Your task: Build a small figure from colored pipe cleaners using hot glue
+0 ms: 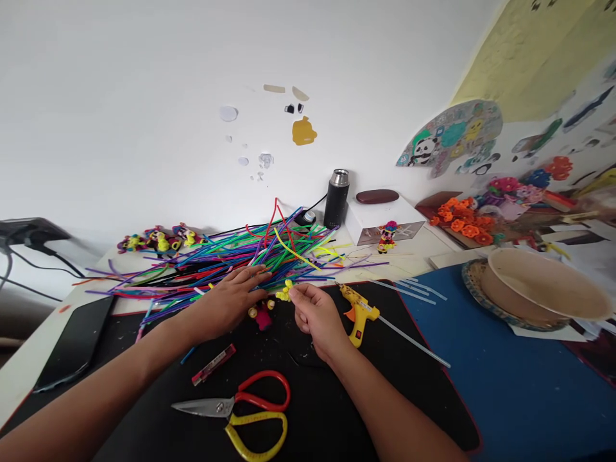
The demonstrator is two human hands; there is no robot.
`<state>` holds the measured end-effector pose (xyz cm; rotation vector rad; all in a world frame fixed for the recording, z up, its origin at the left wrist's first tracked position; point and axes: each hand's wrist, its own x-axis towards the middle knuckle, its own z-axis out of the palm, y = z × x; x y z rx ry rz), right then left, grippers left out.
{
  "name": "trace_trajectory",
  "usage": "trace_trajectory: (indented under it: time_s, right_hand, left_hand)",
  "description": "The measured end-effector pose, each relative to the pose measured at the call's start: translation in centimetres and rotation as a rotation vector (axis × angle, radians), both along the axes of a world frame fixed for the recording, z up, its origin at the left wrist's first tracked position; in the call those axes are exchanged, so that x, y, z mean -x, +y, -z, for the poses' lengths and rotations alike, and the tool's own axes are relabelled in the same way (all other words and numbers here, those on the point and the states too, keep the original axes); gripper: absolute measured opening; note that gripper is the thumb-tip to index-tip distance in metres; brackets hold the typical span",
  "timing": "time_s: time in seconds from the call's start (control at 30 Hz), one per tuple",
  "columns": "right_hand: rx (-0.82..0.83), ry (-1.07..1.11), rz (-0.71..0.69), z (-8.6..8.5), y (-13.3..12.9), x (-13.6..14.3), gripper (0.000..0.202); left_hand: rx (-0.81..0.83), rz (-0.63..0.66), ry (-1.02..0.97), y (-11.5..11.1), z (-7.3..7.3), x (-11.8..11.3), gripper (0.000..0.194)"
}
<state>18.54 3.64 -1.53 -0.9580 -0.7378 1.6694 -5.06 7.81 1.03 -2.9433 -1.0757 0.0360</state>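
right hand (321, 321) has a small twisted yellow pipe-cleaner piece (285, 292) pinched between thumb and index finger, over by the far edge of the black mat (414, 378); left hand (231, 298) is palm down at the near side of the pipe-cleaner pile (212, 258), fingers stretched out and a bit apart, can't tell if they've got hold of anything; little magenta doll body (262, 317) sits just beside that hand; yellow glue gun (360, 309) lies off to the right, red-and-yellow-handled scissors (231, 407) nearer the camera
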Motion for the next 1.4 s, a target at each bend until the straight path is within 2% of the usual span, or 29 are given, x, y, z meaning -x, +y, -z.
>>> trace_trajectory:
  time_s: [0.2,0.33,0.43,0.57,0.73,0.87,1.0,1.23,1.4]
  right_hand:
    - [-0.032,0.029,0.083,-0.6,0.4,-0.8,0.045]
    - [-0.045,0.052,0.13,-0.7,0.6,-1.3,0.045]
    - [-0.046,0.057,0.133,-0.7,0.7,-1.4,0.045]
    - [-0.051,0.047,0.128,-0.6,0.6,-1.4,0.045]
    - [-0.057,0.034,0.115,-0.5,0.6,-1.4,0.042]
    - [-0.05,0.039,0.113,-0.4,0.6,-1.4,0.041]
    - [-0.033,0.035,0.102,-0.4,0.6,-1.3,0.045]
    - [-0.044,0.035,0.098,-0.3,0.6,-1.4,0.043]
    - [-0.05,0.031,0.102,-0.2,0.7,-1.4,0.043]
  left_hand:
    - [0.003,-0.07,-0.157,-0.5,-0.8,-2.7,0.036]
    - [-0.013,-0.136,-0.233,-1.0,0.4,-5.0,0.033]
    - [0.05,-0.12,-0.236,-1.4,1.7,-5.7,0.033]
    - [0.129,-0.107,-0.295,-1.4,2.5,-4.8,0.043]
    - [0.197,-0.097,-0.343,-0.8,1.9,-2.7,0.054]
    - [0.192,-0.123,-0.363,-0.6,1.7,-1.5,0.043]
    - [0.142,-0.222,-0.35,-0.7,2.2,-0.9,0.026]
    - [0.012,-0.304,-0.282,-0.1,3.2,-0.9,0.023]
    - [-0.033,-0.37,-0.295,0.5,3.2,-0.5,0.026]
